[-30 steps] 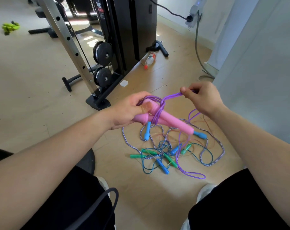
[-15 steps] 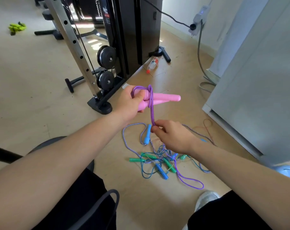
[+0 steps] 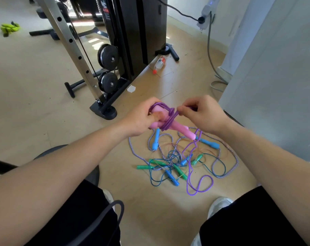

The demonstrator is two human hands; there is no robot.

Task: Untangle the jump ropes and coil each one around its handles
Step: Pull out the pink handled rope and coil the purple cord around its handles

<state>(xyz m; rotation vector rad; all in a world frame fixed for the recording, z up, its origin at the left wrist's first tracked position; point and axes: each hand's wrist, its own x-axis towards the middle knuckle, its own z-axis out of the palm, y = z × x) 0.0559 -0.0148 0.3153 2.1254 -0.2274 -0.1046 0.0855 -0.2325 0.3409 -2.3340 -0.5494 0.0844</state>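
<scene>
My left hand (image 3: 141,118) grips two pink handles (image 3: 180,129) held together, thumb pressed on them. Several turns of purple rope (image 3: 168,124) are wound around the handles. My right hand (image 3: 202,113) pinches the purple rope just right of the coil. The loose end of that rope (image 3: 200,187) hangs down and lies looped on the floor. Below my hands a tangle of other jump ropes (image 3: 172,162) lies on the floor: blue handles (image 3: 155,140), green handles (image 3: 143,167), thin blue cord and a striped purple-white cord (image 3: 235,160).
A black weight machine (image 3: 132,41) with a slanted steel post (image 3: 74,50) stands ahead. A plastic bottle (image 3: 159,63) lies by its base. A white wall panel (image 3: 275,86) rises at right with a grey cable (image 3: 210,55). My shoes (image 3: 220,204) flank the tangle.
My right hand rose from below the handles to beside them, adding another turn of purple rope. The handles now point down and right, and less purple rope lies on the floor.
</scene>
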